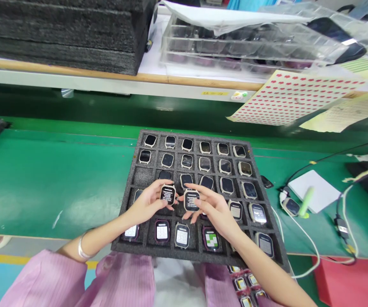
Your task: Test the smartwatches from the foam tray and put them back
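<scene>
My left hand (155,198) grips a smartwatch (167,194) with a pale case by its edges; white text lines show on its dark screen. In my right hand (211,204) is a second pale-cased smartwatch (192,200), its screen also lit with text, with a finger at its right side. Both hands hover side by side over a dark grey foam tray (143,175) divided into compartments. Watches with dark screens fill most back rows. Toward the front, several have lit screens, among them a purple-rimmed watch (162,230) and one with a green-and-white screen (211,238).
The tray rests on a green bench (59,183). Black foam stacks (59,38) and clear plastic trays (247,47) occupy the shelf above. To the right lie a cabled watch (291,206), a white pad (314,190), a green pen-like item (307,200) and loose white cables.
</scene>
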`<state>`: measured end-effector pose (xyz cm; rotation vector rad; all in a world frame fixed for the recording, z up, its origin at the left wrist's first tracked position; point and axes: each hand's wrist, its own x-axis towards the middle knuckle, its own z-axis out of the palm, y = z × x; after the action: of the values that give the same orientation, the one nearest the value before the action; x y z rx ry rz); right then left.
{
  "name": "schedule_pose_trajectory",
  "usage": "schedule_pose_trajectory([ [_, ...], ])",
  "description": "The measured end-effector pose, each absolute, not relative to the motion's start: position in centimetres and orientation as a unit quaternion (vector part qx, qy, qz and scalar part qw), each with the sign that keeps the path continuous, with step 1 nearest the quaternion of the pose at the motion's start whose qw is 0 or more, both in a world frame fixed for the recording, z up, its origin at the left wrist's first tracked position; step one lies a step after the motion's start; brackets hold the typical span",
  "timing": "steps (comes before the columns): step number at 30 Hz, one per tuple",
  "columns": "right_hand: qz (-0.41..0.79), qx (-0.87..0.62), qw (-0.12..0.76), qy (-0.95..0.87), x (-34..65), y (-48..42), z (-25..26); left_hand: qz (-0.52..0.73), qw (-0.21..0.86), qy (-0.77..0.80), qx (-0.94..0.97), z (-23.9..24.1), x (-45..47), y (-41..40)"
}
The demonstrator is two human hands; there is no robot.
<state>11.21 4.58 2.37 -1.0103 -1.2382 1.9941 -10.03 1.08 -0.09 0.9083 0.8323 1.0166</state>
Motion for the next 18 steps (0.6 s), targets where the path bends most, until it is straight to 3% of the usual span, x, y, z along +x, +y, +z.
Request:
schedule_pose_trajectory([
  [7, 0.711, -0.393, 0.284, -0.510, 10.92, 4.28, 2.37, 0.460, 0.684, 0.381, 0.418, -0.15, -9.96, 1.01],
  [13, 0.704, -0.355, 0.217, -0.576, 11.37, 4.21, 1.98, 0.498, 0.646, 0.400, 0.418, 0.27, -10.15, 1.19],
  [15, 0.656, -0.368, 0.181, -0.634, 11.47, 4.30, 1.84, 0.503, 0.644, 0.400, 0.414, 0.46, -10.20, 1.25],
  [18, 0.467, -0.375, 0.146, -0.788, 11.54, 4.51, 1.90, 0.501, 0.652, 0.400, 0.405, 0.59, -10.17, 1.28],
])
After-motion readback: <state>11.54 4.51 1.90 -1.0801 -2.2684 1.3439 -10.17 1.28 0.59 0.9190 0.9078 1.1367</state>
